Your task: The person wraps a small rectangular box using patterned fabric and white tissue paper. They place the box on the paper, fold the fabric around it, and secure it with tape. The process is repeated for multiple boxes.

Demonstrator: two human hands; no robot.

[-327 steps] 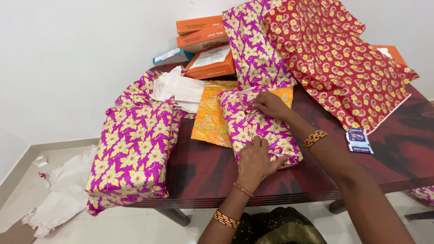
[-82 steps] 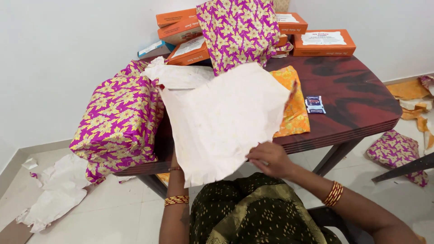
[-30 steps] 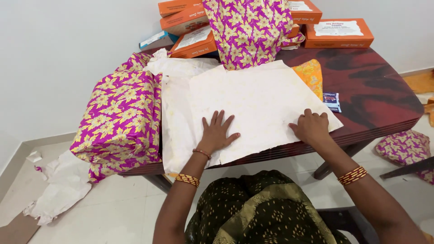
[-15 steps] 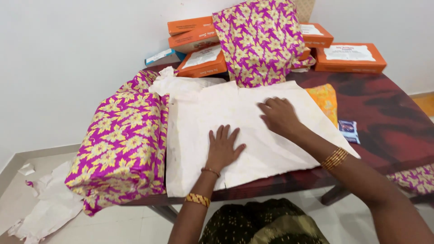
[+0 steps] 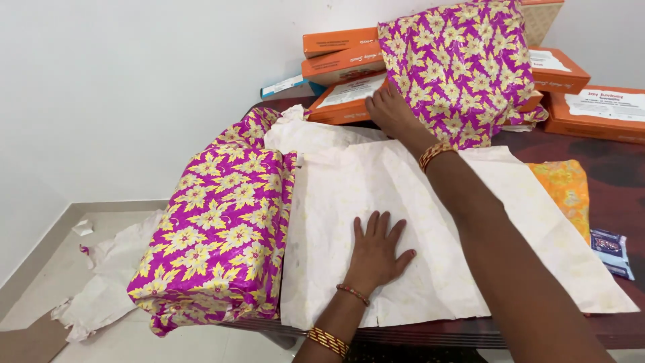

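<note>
A large sheet of wrapping paper (image 5: 416, 202) lies white side up on the dark red table (image 5: 605, 144). My left hand (image 5: 378, 247) rests flat on its near part, fingers spread. My right hand (image 5: 391, 113) reaches across the sheet to the back, touching an orange box (image 5: 342, 101) at the edge of a leaning parcel in magenta and yellow floral paper (image 5: 463, 67). Whether the fingers grip the box cannot be seen.
A big parcel in the same magenta floral wrap (image 5: 218, 228) sits at the table's left edge. More orange boxes (image 5: 591, 107) are stacked at the back. An orange patterned sheet (image 5: 568, 191) and a small dark sachet (image 5: 611, 249) lie right. Torn white paper (image 5: 107, 275) litters the floor.
My right hand has moved from the middle of the white sheet up to the orange box at the back. My left hand stays flat on the sheet. The view shifted left.
</note>
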